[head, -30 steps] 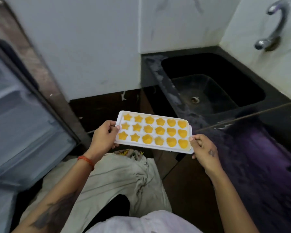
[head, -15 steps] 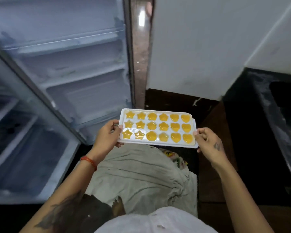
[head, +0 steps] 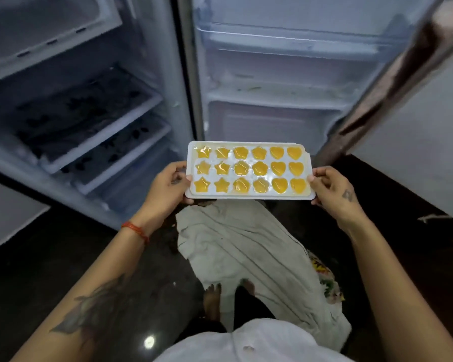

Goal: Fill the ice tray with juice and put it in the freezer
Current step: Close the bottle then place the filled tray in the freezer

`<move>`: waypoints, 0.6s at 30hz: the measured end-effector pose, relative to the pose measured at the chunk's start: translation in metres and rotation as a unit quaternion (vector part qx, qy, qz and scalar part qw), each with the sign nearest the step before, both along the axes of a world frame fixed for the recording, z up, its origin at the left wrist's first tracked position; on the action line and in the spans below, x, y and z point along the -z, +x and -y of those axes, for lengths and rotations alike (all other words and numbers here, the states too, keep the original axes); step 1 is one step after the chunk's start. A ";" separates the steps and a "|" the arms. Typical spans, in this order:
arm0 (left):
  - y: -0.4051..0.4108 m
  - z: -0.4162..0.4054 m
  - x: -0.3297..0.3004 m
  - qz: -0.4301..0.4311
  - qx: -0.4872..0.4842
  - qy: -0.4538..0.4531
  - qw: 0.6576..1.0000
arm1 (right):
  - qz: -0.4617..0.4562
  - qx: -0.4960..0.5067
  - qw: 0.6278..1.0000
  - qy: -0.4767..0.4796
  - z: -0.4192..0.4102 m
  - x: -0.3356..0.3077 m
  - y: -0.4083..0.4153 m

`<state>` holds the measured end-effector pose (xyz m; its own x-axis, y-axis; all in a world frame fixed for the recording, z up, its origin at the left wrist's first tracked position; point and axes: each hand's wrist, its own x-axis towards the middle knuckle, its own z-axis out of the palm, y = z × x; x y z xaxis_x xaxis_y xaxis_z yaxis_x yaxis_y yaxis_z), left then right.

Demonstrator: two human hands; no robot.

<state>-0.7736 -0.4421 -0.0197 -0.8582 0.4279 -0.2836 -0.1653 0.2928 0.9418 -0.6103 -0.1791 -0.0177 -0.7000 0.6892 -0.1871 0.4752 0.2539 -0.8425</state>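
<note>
The open fridge stood at the far side. Near it, the juice-filled ice tray hung level between the hands, left hand gripping its left end, right hand pinching its right end.

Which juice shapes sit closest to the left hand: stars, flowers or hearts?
The stars, in the tray's two columns beside the left hand; hearts lie by the right hand.

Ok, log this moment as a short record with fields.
tray: white ice tray, held level, in front of the open fridge
contents: orange juice in star, flower and heart cells, all filled
left hand: grips the tray's left end
right hand: grips the tray's right end
fridge: door open, shelves visible
stage: filled, not yet inside
</note>
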 end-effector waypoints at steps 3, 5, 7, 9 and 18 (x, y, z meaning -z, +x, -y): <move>-0.019 0.021 -0.001 0.002 -0.052 -0.006 0.999 | -0.017 -0.069 0.997 -0.022 -0.001 0.002 -0.052; -0.028 0.035 -0.002 0.001 -0.088 -0.012 0.996 | -0.017 -0.122 0.992 -0.030 0.000 0.004 -0.086; -0.034 0.047 -0.007 0.002 -0.127 -0.018 0.992 | -0.015 -0.173 0.984 -0.042 0.004 0.003 -0.118; -0.039 0.057 -0.010 0.005 -0.162 -0.023 0.986 | -0.018 -0.216 0.975 -0.051 0.010 0.000 -0.146; -0.061 0.096 -0.030 -0.008 -0.306 0.005 0.952 | -0.051 -0.353 0.931 -0.073 0.046 -0.021 -0.251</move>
<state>-0.8349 -0.5378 0.0100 -0.9517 -0.1511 -0.2674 -0.2880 0.1363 0.9479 -0.8616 -0.2252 0.0036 -0.9884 0.0220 -0.1504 0.1484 0.3522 -0.9241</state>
